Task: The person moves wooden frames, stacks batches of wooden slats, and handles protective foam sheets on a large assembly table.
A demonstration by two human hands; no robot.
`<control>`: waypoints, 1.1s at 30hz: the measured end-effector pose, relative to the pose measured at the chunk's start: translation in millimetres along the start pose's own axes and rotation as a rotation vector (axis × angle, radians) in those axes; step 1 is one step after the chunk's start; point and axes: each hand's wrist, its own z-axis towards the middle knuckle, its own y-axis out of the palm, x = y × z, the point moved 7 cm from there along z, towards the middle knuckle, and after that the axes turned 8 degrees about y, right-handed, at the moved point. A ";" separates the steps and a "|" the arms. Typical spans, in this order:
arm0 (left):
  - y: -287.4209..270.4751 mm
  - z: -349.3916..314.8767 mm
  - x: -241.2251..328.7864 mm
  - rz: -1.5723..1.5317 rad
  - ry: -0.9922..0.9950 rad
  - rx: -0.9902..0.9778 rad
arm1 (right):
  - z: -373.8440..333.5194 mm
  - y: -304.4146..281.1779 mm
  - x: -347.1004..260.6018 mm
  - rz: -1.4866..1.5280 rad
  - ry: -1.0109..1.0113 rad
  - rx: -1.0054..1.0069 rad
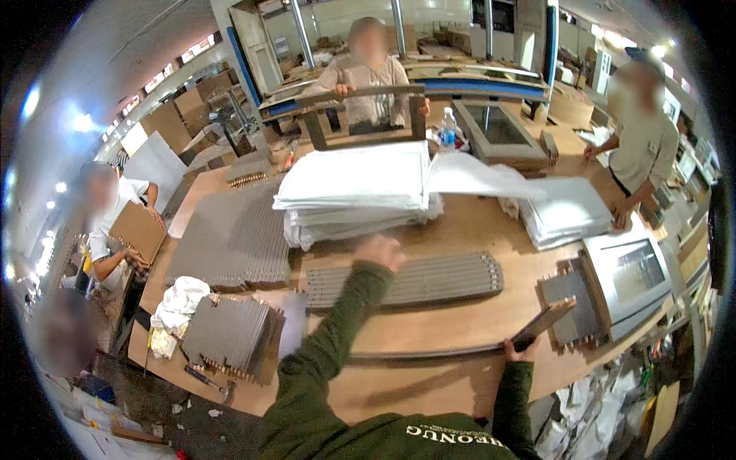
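Observation:
My left hand (381, 251) reaches forward over the wooden table (429, 337), fingers curled and blurred, close to the stack of white wrapped sheets (354, 180); whether it holds anything I cannot tell. Just below it lies a flat row of grey slats (418, 280). My right hand (521, 349) grips the near end of a long thin dark strip (460, 349) that lies along the table, its far end tilted up near a grey framed panel (632, 276).
Grey slat bundles (230, 330) and a wide grey slat sheet (230, 238) lie at left beside a white rag (180, 303). Three other people stand around the table; one at left holds a cardboard piece (138, 228). A water bottle (448, 130) stands at the back.

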 end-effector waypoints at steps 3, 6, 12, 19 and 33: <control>-80.4 44.2 -71.2 0.170 0.077 0.495 | 5.1 6.4 44.6 -0.001 0.037 0.034; -111.2 92.5 -119.3 0.099 0.132 0.537 | 19.5 5.7 28.3 -0.026 0.084 -0.083; -41.2 122.4 -105.4 0.056 -0.117 0.303 | 10.8 -6.0 -1.1 0.007 0.112 -0.206; -33.5 101.3 -124.7 0.193 0.302 0.870 | 15.4 12.2 15.8 -0.548 -0.886 -0.231; -28.7 73.9 -52.3 0.120 0.401 0.925 | 7.4 2.3 49.3 0.138 0.336 -0.080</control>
